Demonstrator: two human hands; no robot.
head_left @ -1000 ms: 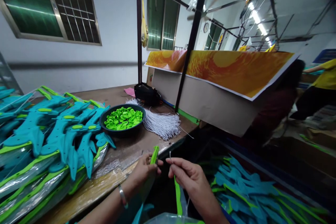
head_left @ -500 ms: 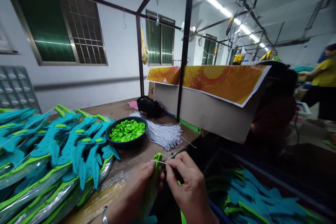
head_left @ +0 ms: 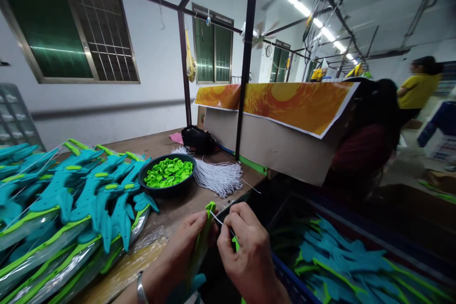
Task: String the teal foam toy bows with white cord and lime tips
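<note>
My left hand (head_left: 185, 254) grips a green foam strip (head_left: 204, 235) that stands upright at the table's front edge. My right hand (head_left: 245, 254) pinches a thin white string (head_left: 216, 218) whose end touches the top of the strip. Both hands are close together, thumbs almost meeting. A black bowl (head_left: 142, 181) of small green foam pieces (head_left: 168, 172) sits just beyond, with a bundle of white strings (head_left: 221, 176) lying to its right.
Piles of teal and green foam shapes (head_left: 71, 199) in plastic cover the table's left. A bin of similar shapes (head_left: 342, 261) lies low right. A black post (head_left: 244, 61) and an orange-topped cardboard divider (head_left: 285, 123) stand ahead. People work at the far right.
My right hand has brought the string from upright and apart over to the tip of the green strip. The view has tilted up a little.
</note>
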